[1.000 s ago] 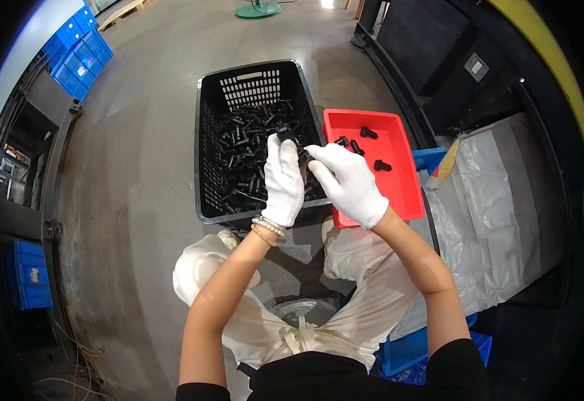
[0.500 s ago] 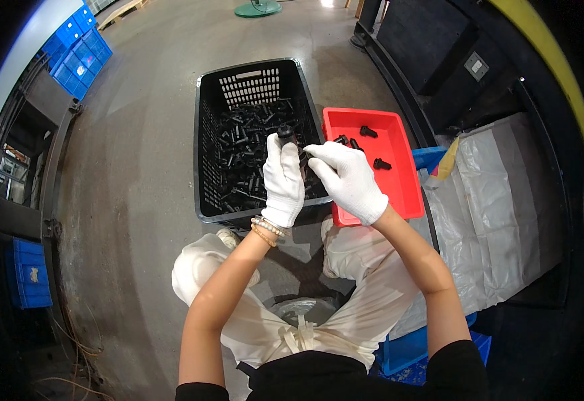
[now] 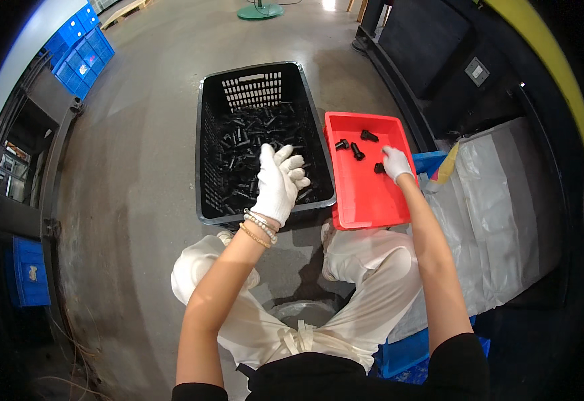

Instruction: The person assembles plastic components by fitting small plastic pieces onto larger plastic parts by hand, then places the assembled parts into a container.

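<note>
The spread left hand (image 3: 278,186) hides some bolts (image 3: 240,137) in the crate (image 3: 210,127); I cannot tell whether the right hand (image 3: 399,164) grips the part-hidden bolt (image 3: 378,168) in the tray (image 3: 362,202).

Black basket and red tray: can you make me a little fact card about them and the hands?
Left hand: white glove, fingers spread, over the basket
Right hand: white glove, at the tray; grip unclear
Black basket: many small black parts inside
Red tray: beside the basket; four bolt-like pieces visible
</note>
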A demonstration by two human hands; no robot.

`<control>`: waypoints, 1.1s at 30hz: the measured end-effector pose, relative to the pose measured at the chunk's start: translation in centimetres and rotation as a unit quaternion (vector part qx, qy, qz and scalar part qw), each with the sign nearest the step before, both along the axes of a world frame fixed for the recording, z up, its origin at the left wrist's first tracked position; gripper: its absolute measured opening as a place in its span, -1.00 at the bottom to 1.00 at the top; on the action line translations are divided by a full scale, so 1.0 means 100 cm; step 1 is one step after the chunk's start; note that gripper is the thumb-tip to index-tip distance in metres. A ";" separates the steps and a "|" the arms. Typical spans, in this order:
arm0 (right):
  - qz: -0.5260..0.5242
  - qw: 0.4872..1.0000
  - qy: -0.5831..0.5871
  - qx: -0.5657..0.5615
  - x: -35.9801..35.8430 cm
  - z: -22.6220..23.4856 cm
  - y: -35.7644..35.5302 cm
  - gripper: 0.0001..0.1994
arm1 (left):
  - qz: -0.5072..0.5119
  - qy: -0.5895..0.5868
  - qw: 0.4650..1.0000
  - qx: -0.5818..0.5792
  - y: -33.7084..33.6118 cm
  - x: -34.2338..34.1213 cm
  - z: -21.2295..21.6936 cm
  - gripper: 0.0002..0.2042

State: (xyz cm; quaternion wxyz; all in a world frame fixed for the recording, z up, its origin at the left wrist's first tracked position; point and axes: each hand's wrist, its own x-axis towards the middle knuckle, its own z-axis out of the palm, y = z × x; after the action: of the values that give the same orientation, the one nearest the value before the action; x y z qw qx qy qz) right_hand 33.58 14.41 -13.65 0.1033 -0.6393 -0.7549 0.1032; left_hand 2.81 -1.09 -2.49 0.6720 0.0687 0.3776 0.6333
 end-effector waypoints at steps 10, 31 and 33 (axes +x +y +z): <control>0.018 0.954 -0.140 -0.265 0.004 -0.005 -0.023 -0.72 | -0.106 0.113 0.986 0.063 -0.001 0.006 0.001 -0.39; 0.019 0.962 -0.163 -0.216 -0.097 0.004 -0.043 -0.57 | -0.199 0.413 0.878 0.135 -0.009 0.006 0.005 -0.69; -0.041 0.985 -0.017 -0.169 -0.108 0.021 -0.032 -0.56 | -0.164 0.476 0.847 0.169 -0.007 0.006 0.005 -0.70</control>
State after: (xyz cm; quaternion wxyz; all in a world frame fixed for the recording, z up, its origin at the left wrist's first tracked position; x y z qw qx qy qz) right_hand 22.82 11.21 -11.57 -0.0152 -0.6794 -0.7016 0.2144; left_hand 3.39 -1.77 -2.02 0.4820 0.5354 0.5214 0.4573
